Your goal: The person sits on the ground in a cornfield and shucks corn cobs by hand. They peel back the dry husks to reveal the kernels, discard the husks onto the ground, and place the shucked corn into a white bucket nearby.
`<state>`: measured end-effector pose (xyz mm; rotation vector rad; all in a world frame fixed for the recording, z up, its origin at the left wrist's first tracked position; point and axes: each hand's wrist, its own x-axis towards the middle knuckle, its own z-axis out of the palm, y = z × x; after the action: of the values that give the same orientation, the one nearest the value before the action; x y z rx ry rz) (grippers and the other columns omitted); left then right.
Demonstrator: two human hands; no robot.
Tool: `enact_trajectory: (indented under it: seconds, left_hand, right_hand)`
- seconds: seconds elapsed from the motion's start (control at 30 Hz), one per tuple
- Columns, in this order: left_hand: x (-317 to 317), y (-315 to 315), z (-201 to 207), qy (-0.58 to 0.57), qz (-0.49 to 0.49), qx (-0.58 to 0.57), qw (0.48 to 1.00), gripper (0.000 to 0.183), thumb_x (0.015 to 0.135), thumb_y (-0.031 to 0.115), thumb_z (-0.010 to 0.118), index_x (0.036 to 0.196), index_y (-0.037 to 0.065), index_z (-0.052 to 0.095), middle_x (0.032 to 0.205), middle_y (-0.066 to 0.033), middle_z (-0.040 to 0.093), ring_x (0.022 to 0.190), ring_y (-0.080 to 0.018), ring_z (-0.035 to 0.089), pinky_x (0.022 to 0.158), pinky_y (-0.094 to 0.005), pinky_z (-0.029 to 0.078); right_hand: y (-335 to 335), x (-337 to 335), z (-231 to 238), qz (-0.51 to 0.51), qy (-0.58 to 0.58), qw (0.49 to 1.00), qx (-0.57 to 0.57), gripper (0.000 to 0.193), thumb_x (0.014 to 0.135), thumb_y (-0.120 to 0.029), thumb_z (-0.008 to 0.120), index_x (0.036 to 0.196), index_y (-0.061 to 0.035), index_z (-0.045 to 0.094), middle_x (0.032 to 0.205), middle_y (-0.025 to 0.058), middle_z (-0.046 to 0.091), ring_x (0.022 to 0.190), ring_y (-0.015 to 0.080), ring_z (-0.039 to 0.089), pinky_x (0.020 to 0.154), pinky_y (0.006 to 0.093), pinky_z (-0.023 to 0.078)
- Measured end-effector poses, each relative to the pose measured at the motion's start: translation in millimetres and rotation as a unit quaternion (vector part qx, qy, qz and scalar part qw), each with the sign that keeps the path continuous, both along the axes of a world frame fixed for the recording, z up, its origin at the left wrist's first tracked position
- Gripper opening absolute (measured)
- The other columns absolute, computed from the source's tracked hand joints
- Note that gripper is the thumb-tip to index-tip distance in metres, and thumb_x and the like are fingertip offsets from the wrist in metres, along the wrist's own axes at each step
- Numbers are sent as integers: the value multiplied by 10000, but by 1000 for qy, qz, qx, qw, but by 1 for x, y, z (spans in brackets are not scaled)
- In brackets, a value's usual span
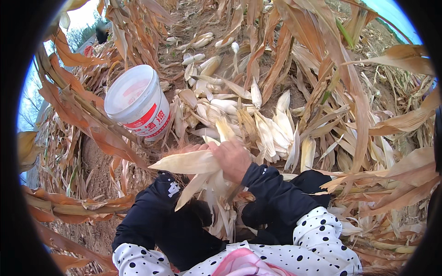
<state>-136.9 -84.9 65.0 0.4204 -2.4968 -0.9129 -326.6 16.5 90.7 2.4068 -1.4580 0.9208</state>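
Observation:
Low in the middle, my right hand (pixel 234 160) is closed around the pale, dry husk (pixel 189 162) of an ear of corn. Beside it my left hand (pixel 192 149) grips the same ear, largely covered by a broad husk leaf that points left. One husk tip stands up past my knuckles, and other leaves hang down between my knees. The kernels are hidden from view. Just beyond my hands lies a heap of corn ears (pixel 225 106), many still wrapped in whitish husks.
A white plastic bucket (pixel 130 97) with red print leans on the ground at the left. Dry corn stalks and leaves (pixel 352 110) crowd both sides, some arching close overhead. Loose husks (pixel 276 133) lie right of my hands, and bare brown soil (pixel 99 158) shows at the left.

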Motion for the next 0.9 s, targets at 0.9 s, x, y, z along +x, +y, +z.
enact_trajectory:
  seconds: [0.9]
  left_hand:
    - [-35,-3,36,-34,138,179,974,596,728,196,777,1215,-3,496,1061,-118,633,940,-192,617,846,-292,476]
  right_hand:
    - [-23,-91,-56,21,-622,756,204,382,771,-199,750,1038,37,613,841,76,664,698,125,579,639,283,480]
